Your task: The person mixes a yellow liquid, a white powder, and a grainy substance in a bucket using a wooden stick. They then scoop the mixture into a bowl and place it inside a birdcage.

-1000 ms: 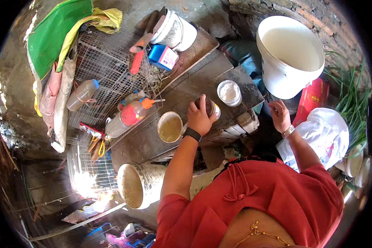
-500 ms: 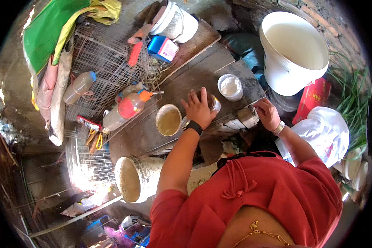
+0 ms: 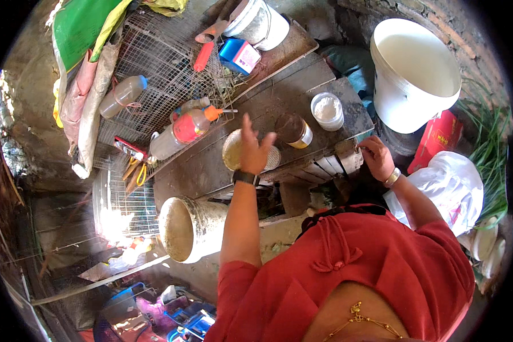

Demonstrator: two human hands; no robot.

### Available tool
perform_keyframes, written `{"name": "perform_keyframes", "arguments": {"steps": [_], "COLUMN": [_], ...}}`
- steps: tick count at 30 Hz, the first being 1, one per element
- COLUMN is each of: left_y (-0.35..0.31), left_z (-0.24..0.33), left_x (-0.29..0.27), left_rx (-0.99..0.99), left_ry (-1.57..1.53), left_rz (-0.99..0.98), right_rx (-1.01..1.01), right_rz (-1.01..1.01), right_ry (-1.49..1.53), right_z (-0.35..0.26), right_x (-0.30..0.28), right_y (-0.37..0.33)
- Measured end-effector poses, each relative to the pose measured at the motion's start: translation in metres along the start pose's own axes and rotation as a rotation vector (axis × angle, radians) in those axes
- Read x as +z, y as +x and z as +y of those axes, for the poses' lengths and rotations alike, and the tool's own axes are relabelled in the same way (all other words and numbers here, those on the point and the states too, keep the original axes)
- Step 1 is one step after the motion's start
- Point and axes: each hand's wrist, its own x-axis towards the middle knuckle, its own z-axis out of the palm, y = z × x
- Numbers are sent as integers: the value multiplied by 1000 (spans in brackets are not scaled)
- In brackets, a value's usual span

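Note:
My left hand (image 3: 255,149) hovers with fingers spread over a round tub of yellowish mix (image 3: 233,149) on the dark wooden bench (image 3: 199,168). It holds nothing. Just to its right stands a small brown jar (image 3: 293,130), apart from the fingers. Farther right sits a white cup of white powder (image 3: 328,110). My right hand (image 3: 375,157) rests on the bench's right end by its corner, fingers curled against the wood, with a bracelet at the wrist. A dark watch is on my left wrist.
A large white bucket (image 3: 413,74) stands at the right, a red pack (image 3: 439,137) and white plastic bag (image 3: 453,185) beside it. A wire cage (image 3: 165,62) with bottles lies at the left. A tipped dirty bucket (image 3: 191,228) lies below the bench.
My left hand has let go of the brown jar and moved left over the tub of yellowish mix. My right hand has stayed at the bench's right end.

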Motion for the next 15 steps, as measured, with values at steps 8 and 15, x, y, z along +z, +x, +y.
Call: {"name": "perform_keyframes", "arguments": {"steps": [8,15], "left_y": [-43,-40], "left_z": [-32,5], "left_x": [30,25], "left_rx": [-92,-229], "left_ry": [684,536], "left_rz": [-483,-478], "right_rx": [42,-85], "right_rz": [20,88], "right_ry": [17,20], "right_z": [10,-9], "right_x": [-3,2], "right_y": [-7,20]}}
